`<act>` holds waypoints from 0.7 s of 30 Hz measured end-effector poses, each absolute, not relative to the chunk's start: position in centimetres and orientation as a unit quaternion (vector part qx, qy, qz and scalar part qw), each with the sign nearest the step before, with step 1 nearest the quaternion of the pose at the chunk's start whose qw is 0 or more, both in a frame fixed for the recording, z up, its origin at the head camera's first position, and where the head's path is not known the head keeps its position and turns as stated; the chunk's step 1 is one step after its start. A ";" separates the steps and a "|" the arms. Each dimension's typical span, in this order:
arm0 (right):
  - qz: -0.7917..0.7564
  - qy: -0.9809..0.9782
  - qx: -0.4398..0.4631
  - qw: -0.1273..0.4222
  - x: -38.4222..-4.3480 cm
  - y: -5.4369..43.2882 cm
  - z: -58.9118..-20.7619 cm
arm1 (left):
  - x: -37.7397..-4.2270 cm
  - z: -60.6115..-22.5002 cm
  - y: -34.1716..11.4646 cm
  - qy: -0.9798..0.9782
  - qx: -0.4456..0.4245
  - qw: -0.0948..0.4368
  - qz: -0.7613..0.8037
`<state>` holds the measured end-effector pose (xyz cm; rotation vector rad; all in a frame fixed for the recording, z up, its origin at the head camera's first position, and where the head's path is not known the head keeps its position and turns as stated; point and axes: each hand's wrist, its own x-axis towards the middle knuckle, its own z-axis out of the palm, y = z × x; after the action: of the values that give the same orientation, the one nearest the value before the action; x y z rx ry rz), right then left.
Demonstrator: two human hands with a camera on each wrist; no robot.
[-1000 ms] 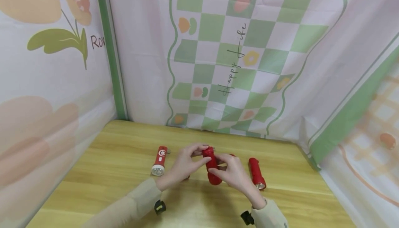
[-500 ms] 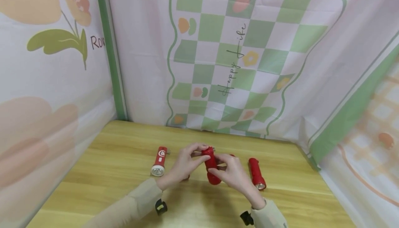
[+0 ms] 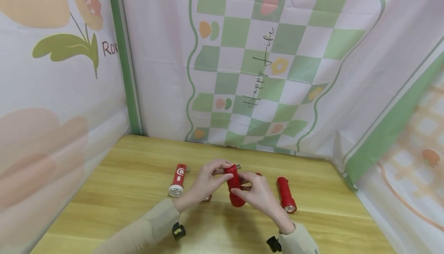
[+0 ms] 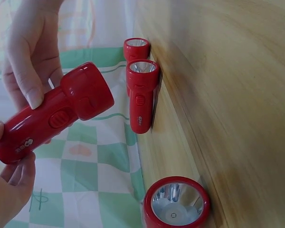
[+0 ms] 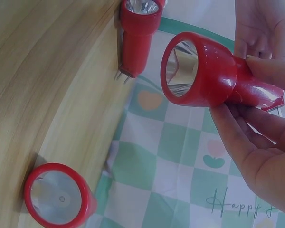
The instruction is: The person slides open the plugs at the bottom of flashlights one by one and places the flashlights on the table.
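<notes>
A red flashlight [image 3: 234,182] is held above the table between both hands, tail up and lamp end down. My left hand [image 3: 207,181] pinches its tail end, thumb in front and fingertips on top. My right hand [image 3: 258,193] grips the body near the lamp end between thumb and fingers. Metal plug prongs [image 3: 238,167] jut from the tail. In the left wrist view the flashlight [image 4: 61,114] shows its ridged switch. Its reflector [image 5: 181,69] faces the camera in the right wrist view.
On the wooden table [image 3: 138,215], a flashlight with a white rim [image 3: 176,180] lies left and a red one [image 3: 286,195] right. Two more are mostly hidden, one by the left wrist [image 3: 207,198], one behind the right hand. A patterned curtain [image 3: 166,73] hangs behind.
The prongs at the tail stand out further than before. The held flashlight's lamp end has shifted slightly left; both hands keep nearly the same place.
</notes>
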<state>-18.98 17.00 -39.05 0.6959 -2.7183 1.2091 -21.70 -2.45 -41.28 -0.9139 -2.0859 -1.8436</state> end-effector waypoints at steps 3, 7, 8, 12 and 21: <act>0.399 -0.888 0.226 0.040 -19.0 17.0 -39.2 | -21.7 -41.3 -2.5 -0.710 -0.309 0.104 -0.625; 0.401 -0.887 0.225 0.038 -19.0 17.0 -39.3 | -21.7 -41.4 -2.5 -0.711 -0.309 0.101 -0.624; 0.402 -0.887 0.226 0.037 -19.1 17.0 -39.3 | -21.7 -41.4 -2.5 -0.711 -0.309 0.101 -0.623; 0.402 -0.887 0.226 0.035 -19.1 17.0 -39.4 | -21.6 -41.4 -2.5 -0.716 -0.312 0.104 -0.616; 0.404 -0.886 0.225 0.027 -19.2 17.0 -39.4 | -21.6 -41.3 -2.4 -0.723 -0.311 0.103 -0.608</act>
<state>-19.22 17.00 -39.41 0.6961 -2.7379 1.2478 -21.61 -2.43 -41.34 -0.9192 -2.1331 -1.7961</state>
